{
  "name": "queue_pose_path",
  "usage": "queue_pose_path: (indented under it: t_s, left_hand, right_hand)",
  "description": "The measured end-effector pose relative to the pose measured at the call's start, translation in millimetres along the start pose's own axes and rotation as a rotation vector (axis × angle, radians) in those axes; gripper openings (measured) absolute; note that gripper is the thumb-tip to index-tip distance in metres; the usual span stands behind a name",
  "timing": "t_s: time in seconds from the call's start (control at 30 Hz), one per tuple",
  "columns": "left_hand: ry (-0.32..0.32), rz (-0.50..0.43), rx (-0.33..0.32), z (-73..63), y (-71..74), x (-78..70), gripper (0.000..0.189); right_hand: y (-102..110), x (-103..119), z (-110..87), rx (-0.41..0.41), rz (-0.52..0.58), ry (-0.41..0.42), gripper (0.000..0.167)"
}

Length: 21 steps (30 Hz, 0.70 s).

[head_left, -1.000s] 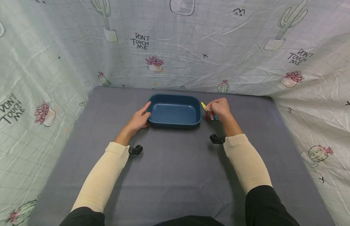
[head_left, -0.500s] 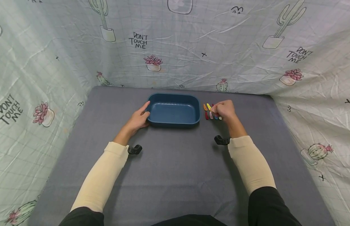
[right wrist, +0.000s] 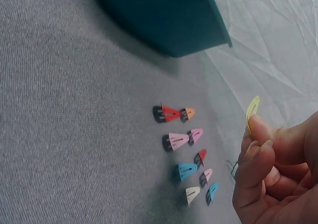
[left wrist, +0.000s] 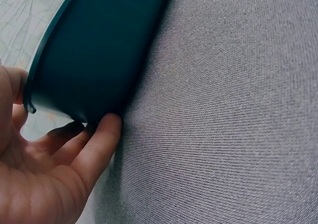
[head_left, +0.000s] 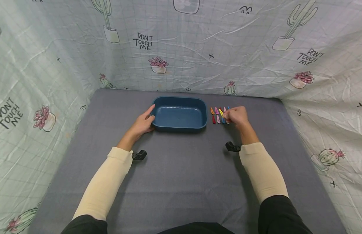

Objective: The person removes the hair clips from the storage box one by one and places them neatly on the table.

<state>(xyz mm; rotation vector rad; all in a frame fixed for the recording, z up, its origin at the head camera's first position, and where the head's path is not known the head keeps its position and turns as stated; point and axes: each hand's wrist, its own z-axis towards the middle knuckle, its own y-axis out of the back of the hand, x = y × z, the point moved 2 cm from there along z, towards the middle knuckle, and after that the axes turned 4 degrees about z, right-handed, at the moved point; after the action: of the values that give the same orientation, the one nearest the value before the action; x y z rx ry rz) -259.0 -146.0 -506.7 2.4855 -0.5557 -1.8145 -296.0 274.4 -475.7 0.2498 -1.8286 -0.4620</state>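
My right hand (head_left: 237,116) pinches a yellow snap hair clip (right wrist: 253,108) between thumb and fingertips, its end sticking up past them. On the cloth by this hand, two short rows of hair clips stand on their edges, among them a red one (right wrist: 171,113), an orange one (right wrist: 188,113), a pink one (right wrist: 178,141) and a blue one (right wrist: 187,171). Left of the clips stands a dark blue rectangular box (head_left: 181,127) with bare insides. My left hand (head_left: 143,123) grips its left end, one digit at the rim and other fingertips low against the outer wall.
Grey cloth (head_left: 181,182) covers the table. Behind it and along both sides hangs a pale printed curtain (head_left: 195,65). A black wrist camera (head_left: 139,155) sits on the left wrist, and another black camera (head_left: 233,147) on the right wrist.
My right hand has moved rightward from beside the box along the clips, carrying the yellow hair clip. More of the clips on the cloth now show. The left hand and box stay put.
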Motion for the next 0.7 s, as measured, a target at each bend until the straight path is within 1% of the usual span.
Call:
queue_pose_path:
  t_s: [0.1,0.3,0.43,0.53,0.7]
  left_hand:
    - [0.005,-0.001,0.013,-4.3,-0.5,-5.7,0.063]
    - [0.012,-0.003,0.021,-18.1,-2.1,-21.7,0.064]
    - [0.001,-0.019,0.02,-20.0,-2.5,-22.5,0.065]
    - [-0.009,-0.027,0.022,-18.6,-2.8,-20.6,0.066]
    - [-0.002,-0.027,0.03,-18.9,-2.9,-21.0,0.066]
  right_hand:
    - [2.4,-3.1,0.5,-0.011,0.014,-0.01,0.012]
    - [7.4,-9.4,2.0,-0.037,0.019,-0.036,0.014]
    - [10.6,-14.5,3.7,-0.046,0.019,-0.046,0.012]
    - [12.6,-18.3,5.1,-0.055,0.013,-0.056,0.012]
    - [13.8,-23.2,6.0,-0.065,0.017,-0.071,0.014]
